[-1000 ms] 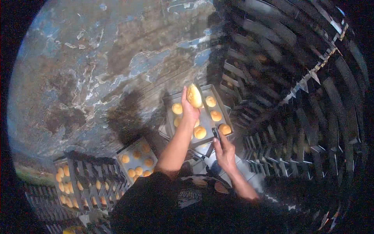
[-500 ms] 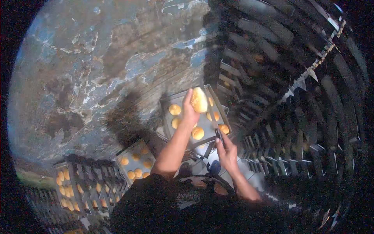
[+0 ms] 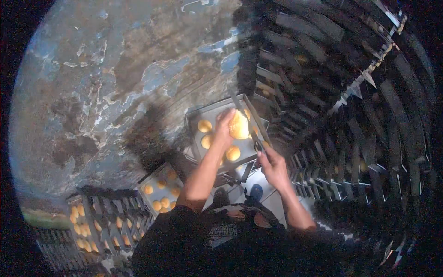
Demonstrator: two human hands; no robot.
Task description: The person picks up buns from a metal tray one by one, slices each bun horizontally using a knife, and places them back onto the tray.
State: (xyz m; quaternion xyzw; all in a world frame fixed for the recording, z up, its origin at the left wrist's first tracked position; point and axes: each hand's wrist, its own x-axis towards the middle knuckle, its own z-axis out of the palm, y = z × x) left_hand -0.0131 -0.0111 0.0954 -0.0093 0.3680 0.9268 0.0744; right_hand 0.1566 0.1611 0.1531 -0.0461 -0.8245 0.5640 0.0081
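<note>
Bread [image 3: 239,125] is near the centre of the frame, raised in the left hand [image 3: 224,124]. Biggest of all is a peeling, blue-patched wall [image 3: 92,69] across the upper left. Dark slatted racks [image 3: 332,115] fill the right side, and a black shirt [image 3: 184,240] spans the lower middle. At the lower left stands a smaller rack [image 3: 110,221] bearing golden buns.

Beneath the hands, a metal tray [image 3: 245,148] tilts across the centre; another tray [image 3: 159,194], dotted with buns, lies left of the forearm.

Left fingers and palm grasp the bread from its left side, so most of the loaf shows to the right of the grip, its pale face toward the right hand [image 3: 273,167]. That hand, below and right, is closed around the black handle of a knife [image 3: 258,147]. The blade points up and left past the loaf's right edge; whether they touch, I cannot tell. Smallest are the round buns [image 3: 233,153] on the central tray.
</note>
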